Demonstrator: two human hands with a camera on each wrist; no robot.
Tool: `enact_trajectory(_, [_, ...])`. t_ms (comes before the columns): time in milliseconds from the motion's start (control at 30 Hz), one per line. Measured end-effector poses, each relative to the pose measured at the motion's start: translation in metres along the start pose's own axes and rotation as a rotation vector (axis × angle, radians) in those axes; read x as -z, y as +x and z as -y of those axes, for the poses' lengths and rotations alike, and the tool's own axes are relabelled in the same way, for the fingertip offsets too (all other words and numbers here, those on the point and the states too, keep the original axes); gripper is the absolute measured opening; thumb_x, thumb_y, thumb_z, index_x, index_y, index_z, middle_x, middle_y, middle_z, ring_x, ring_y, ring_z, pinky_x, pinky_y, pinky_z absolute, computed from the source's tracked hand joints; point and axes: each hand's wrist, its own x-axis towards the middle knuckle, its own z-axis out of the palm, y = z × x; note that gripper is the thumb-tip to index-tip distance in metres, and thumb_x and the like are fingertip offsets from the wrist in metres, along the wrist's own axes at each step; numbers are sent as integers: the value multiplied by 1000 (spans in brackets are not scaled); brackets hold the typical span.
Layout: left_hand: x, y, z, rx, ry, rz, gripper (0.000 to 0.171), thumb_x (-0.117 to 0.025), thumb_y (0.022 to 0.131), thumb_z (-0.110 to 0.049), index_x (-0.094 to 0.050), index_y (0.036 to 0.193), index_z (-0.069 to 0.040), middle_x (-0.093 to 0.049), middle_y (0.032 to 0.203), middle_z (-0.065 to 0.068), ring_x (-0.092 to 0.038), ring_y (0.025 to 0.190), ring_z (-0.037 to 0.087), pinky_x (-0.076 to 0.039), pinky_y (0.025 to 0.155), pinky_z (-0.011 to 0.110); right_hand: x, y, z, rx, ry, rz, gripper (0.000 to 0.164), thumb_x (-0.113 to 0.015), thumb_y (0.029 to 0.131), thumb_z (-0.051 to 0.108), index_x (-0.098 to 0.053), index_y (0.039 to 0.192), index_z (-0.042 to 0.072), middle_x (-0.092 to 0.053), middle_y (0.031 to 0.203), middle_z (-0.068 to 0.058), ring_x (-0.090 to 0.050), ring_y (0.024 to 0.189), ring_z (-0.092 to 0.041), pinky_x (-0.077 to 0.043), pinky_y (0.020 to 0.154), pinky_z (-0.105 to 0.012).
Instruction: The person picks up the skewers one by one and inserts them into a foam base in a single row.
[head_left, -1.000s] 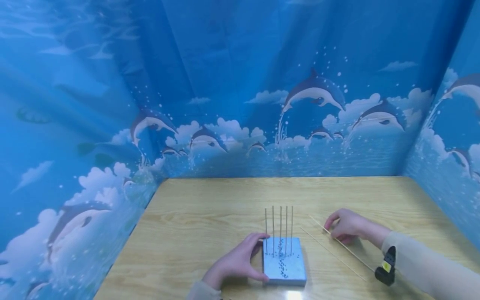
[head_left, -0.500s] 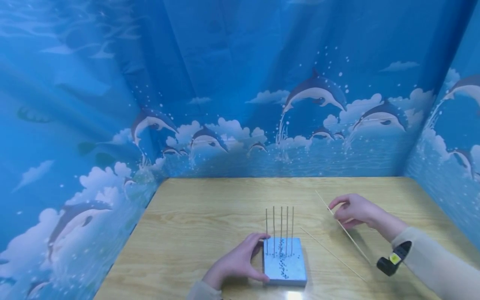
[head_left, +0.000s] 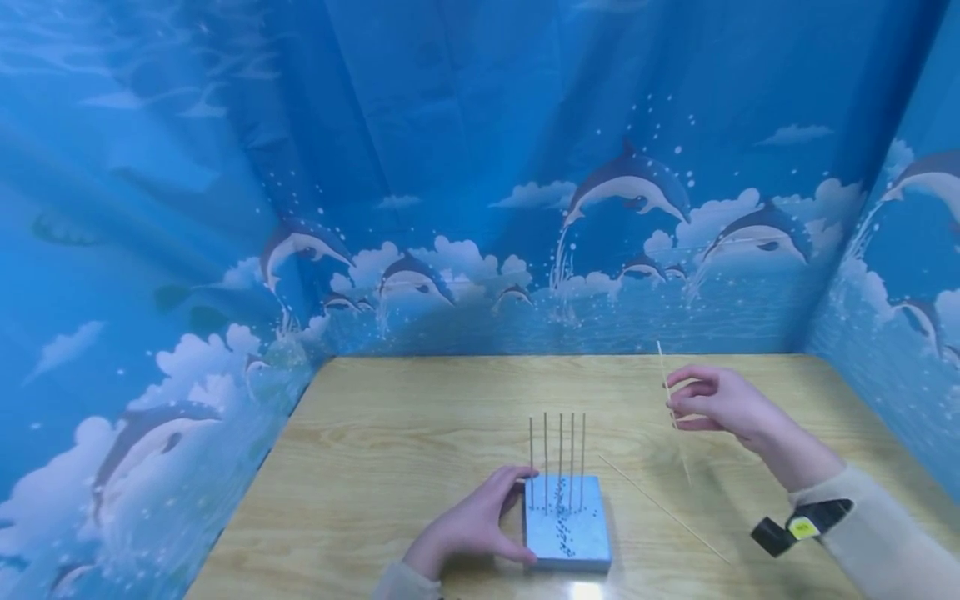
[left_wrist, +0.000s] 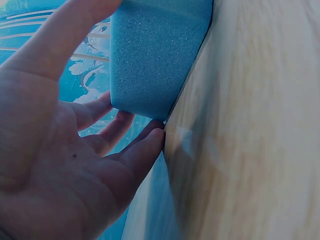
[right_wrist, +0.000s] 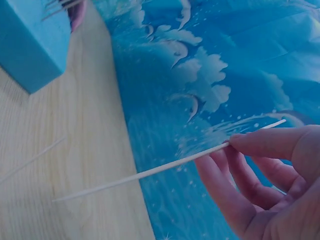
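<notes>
A light-blue foam block [head_left: 588, 537] lies flat on the table, its top dotted with small dark holes. Several thin sticks [head_left: 561, 450] stand upright in a row in it. My left hand [head_left: 476, 525] holds the block's left side, thumb at the near corner and fingers at the far one; the left wrist view shows the foam's side face [left_wrist: 155, 60] between them. Off to the right, my right hand [head_left: 720, 408] pinches a bamboo skewer [right_wrist: 165, 167] between thumb and fingertips. In the head view that skewer is nearly upright, its lower end pointing down over the table.
Another skewer [head_left: 663, 508] lies slanted on the wooden table [head_left: 390, 417], between the block and my right arm. Blue dolphin-print curtains [head_left: 450, 167] enclose the table at the back and both sides. A black camera [head_left: 776, 536] is strapped to my right wrist.
My right hand has raised the skewer off the table, moving up and away, and the skewer has turned from slanted to nearly upright. The left hand and block stay put.
</notes>
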Motion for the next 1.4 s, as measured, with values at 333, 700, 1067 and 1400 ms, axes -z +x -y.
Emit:
enact_trajectory(333, [1,-1,-2,15,-6,4,109,-92,61,-32,-33,151,-12,-38,153,2,-40,142,21,-33,121,29,-26,-21,18,171,23,-100,19,-64,91,-1,-60,106,10,-68,92,1,-70,86,-13,-64,80,-32])
enact_trajectory(700, [1,0,-1,19,24,-1,109,-92,60,-38,-34,150,-19,-39,152,1,-42,140,19,-35,120,29,-57,-35,26,363,47,-168,16,-67,89,-3,-62,100,9,-70,88,1,-71,81,-13,-65,76,-30])
enact_trajectory(1067, [0,-1,2,9,56,-5,110,-92,60,-40,-34,151,-15,-39,152,2,-43,139,20,-34,121,32,-96,-41,23,416,20,-173,17,-70,84,-5,-60,98,-2,-69,87,-2,-70,82,-14,-65,76,-31])
enact_trajectory(1400, [1,0,2,-7,47,5,110,-91,62,-38,-32,151,-13,-39,152,4,-43,139,21,-35,120,31,-113,-40,20,360,33,-145,22,-72,82,-4,-59,100,-9,-69,88,-8,-68,82,-12,-65,77,-31])
